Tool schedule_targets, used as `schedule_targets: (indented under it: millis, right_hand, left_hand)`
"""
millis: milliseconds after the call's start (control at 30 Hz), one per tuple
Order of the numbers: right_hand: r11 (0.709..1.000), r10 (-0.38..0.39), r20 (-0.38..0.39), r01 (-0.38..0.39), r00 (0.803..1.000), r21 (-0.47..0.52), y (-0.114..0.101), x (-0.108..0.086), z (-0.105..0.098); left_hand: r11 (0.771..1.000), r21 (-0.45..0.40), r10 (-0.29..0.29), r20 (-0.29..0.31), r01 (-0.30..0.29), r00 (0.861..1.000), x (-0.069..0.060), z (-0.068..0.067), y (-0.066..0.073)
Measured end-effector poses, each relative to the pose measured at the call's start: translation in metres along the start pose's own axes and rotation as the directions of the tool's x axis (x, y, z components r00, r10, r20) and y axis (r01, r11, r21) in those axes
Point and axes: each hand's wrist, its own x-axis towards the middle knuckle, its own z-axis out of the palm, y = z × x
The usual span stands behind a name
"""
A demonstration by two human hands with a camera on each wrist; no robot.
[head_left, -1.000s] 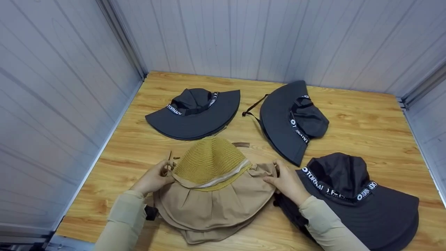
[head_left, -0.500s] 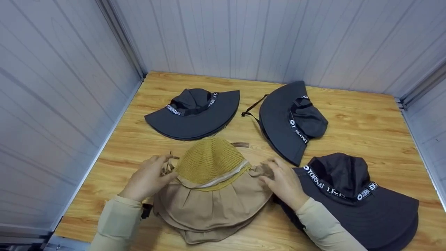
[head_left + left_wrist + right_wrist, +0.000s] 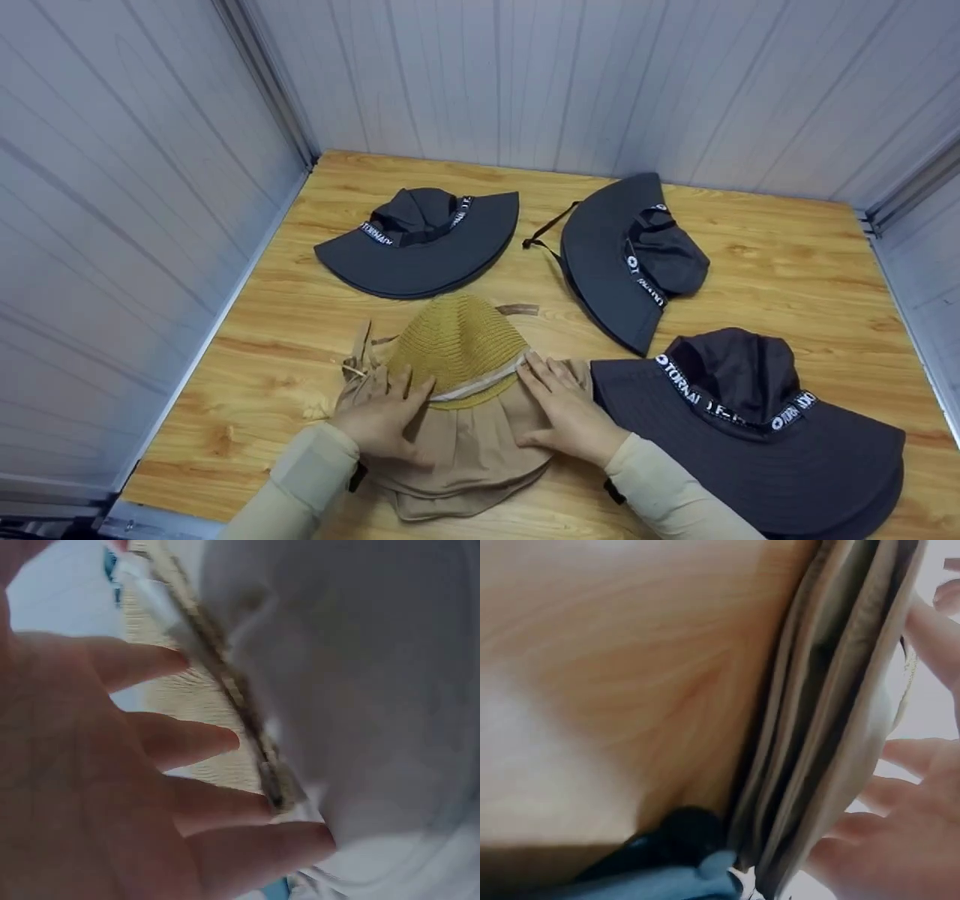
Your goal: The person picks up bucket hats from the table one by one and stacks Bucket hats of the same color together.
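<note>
A hat with a yellow woven crown [image 3: 461, 337] and a wide tan fabric brim [image 3: 465, 442] lies at the table's front. My left hand [image 3: 386, 420] rests spread over the brim's left part, fingertips at the crown's lower edge. On the right, my right hand [image 3: 566, 412] lies with extended fingers on the brim, its tips by the white band [image 3: 480, 386]. In the left wrist view the fingers of the left hand [image 3: 150, 765] reach straight to the crown's edge. The right wrist view shows the right hand [image 3: 907, 817] against the layered brim [image 3: 840, 727].
Three dark hats lie on the wooden table [image 3: 787, 270]: one at back left [image 3: 420, 262], one at back right [image 3: 592, 255] with a cord, and one at front right [image 3: 810, 465], touching the tan brim. Panel walls stand behind and at both sides.
Both hands have left the brim's outer sides and moved inward over it, fingers now spread flatter. Tan ties at the hat's left side show more. The dark hats have stayed in place.
</note>
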Motion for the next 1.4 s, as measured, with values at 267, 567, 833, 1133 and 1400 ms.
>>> schedule_targets:
  millis: [267, 567, 833, 1133, 1400]
  right_hand:
    - [0.996, 0.090, 0.056, -0.088, 0.994, -0.036, -0.010, 0.007, 0.002]
    - [0.988, 0.129, 0.115, -0.117, 0.985, -0.099, -0.018, 0.012, 0.008]
    - [0.992, 0.082, 0.145, -0.066, 0.986, -0.112, -0.017, 0.014, 0.002]
    - [0.997, 0.063, 0.160, -0.070, 0.985, 0.038, -0.010, 0.020, -0.023]
    - [0.853, 0.317, -0.064, -0.256, 0.946, 0.455, 0.010, 0.027, -0.071]
  left_hand:
    - [0.998, 0.025, 0.052, 0.043, -0.053, 0.998, 0.008, -0.007, -0.010]
    - [0.999, 0.034, 0.040, -0.018, -0.040, 0.999, 0.013, -0.006, -0.019]
    - [0.999, 0.051, -0.006, -0.076, 0.010, 0.997, 0.016, 0.001, -0.014]
    - [1.000, 0.017, 0.002, -0.089, -0.001, 0.996, 0.017, 0.002, -0.012]
    - [0.998, 0.070, 0.002, -0.112, 0.005, 0.994, 0.020, 0.004, -0.010]
